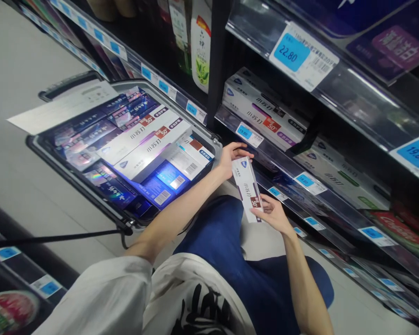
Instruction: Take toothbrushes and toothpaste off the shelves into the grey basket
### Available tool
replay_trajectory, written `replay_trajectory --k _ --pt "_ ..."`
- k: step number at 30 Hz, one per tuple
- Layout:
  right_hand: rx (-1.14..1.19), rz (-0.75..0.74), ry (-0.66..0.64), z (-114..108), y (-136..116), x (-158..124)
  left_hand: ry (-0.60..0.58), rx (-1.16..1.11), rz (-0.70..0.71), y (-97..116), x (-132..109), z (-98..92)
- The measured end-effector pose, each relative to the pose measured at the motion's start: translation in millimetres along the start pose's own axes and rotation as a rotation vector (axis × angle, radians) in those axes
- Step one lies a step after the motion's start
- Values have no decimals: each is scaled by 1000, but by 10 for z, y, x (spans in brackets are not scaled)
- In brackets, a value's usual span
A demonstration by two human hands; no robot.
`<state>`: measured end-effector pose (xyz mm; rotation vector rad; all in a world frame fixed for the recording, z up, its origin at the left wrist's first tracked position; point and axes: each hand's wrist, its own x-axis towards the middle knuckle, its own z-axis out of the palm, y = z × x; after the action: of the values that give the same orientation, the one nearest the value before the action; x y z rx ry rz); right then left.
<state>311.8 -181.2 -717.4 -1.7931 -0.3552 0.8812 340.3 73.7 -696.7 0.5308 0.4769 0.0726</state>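
Gripping the lower end of a slim white cardboard box [246, 186], the right hand [270, 211] had thumb and fingers closed; the left hand [233, 158] sat loosely curled at the upper end, its hold unclear. Left of the fingers, white and blue cartons [150, 142] already lay in a grey-walled, dark-rimmed basket [209, 142]; beyond the fingers, more white boxes [247, 100] remained shelved. A transparent shelf edge [281, 160] ran close by; pale floor [261, 242] showed below.
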Motion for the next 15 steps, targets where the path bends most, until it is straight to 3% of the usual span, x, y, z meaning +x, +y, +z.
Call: replay_trajectory --k 3,7,10,15 --pt "-339 -166 214 98 32 -46 -169 -76 21 30 -45 -7" --pt "-564 -335 441 129 -62 -136 -119 -208 30 49 -34 -18" --pt "-721 -441 457 35 -230 -249 -45 -313 50 60 5 -20" --pt "-1143 -672 365 -190 -769 -490 -83 -329 40 6 34 14"
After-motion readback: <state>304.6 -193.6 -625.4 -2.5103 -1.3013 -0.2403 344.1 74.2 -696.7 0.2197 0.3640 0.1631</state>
